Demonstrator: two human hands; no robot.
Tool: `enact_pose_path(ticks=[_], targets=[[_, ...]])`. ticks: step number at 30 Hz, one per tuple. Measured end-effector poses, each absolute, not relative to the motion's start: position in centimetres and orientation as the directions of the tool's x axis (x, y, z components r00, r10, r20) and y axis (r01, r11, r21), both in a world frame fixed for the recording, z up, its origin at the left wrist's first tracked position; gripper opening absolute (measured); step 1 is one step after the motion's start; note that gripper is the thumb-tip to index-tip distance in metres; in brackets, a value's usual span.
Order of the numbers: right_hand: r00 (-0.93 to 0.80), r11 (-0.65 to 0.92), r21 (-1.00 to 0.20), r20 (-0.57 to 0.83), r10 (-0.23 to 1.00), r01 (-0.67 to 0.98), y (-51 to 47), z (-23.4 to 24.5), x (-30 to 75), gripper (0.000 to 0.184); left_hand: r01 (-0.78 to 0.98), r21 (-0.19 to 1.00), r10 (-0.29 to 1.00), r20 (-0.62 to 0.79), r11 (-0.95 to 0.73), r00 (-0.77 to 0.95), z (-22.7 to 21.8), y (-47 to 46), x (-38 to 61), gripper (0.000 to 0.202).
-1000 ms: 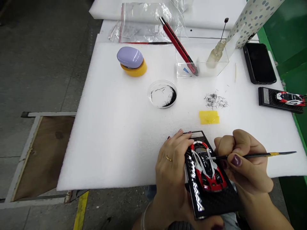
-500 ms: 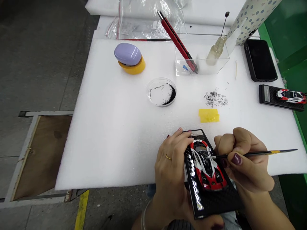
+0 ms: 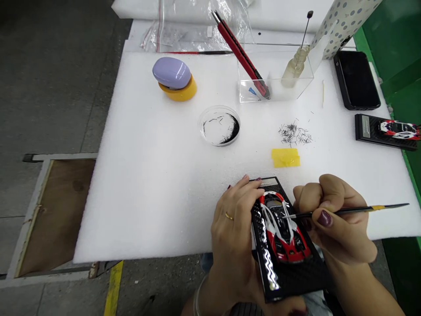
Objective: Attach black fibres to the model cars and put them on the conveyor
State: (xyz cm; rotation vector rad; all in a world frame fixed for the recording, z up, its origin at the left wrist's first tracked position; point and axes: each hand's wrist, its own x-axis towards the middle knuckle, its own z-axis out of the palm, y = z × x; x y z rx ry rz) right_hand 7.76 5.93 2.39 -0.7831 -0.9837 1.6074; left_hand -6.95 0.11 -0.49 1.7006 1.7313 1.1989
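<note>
A red, white and black model car [image 3: 283,228] sits on a black carbon-pattern base [image 3: 292,272] at the near edge of the white foam sheet [image 3: 158,184]. My left hand [image 3: 235,237] grips the base from the left, fingers curled round its far corner. My right hand [image 3: 335,224] is closed on a thin black tool with a yellow band [image 3: 358,210]; its tip touches the car's roof.
On the foam lie a yellow tape piece [image 3: 285,157], a scatter of tiny black pins [image 3: 294,134], a clear dish of pins [image 3: 219,125], a lilac and yellow object [image 3: 173,79], a clear box with a red knife [image 3: 274,72], a black phone [image 3: 357,79] and a second model car [image 3: 396,129].
The hands, car and tool keep the same pose. The view has drifted slightly, so the things on the foam sit a little higher and further left.
</note>
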Motion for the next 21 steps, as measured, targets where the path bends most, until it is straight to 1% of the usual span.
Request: enact_pose_path(ticks=[6,14,21], targets=[[-0.229,-0.118,-0.901,-0.021,0.973,-0.418,5.97,2.44,7.75,0.030,0.580,0.803,0.944,0.284,-0.137,-0.170,-0.68,0.12,-6.85,0.026],[-0.218,-0.095,-0.908,-0.005,0.976,-0.409,5.87,2.45,7.70,0.027,0.579,0.805,0.942,0.281,-0.128,-0.182,-0.66,0.08,-6.86,0.023],[-0.218,-0.093,-0.908,-0.002,0.976,-0.409,5.81,2.32,7.77,0.026,0.568,0.810,0.951,0.272,-0.142,-0.150,-0.56,-0.02,-7.00,0.028]])
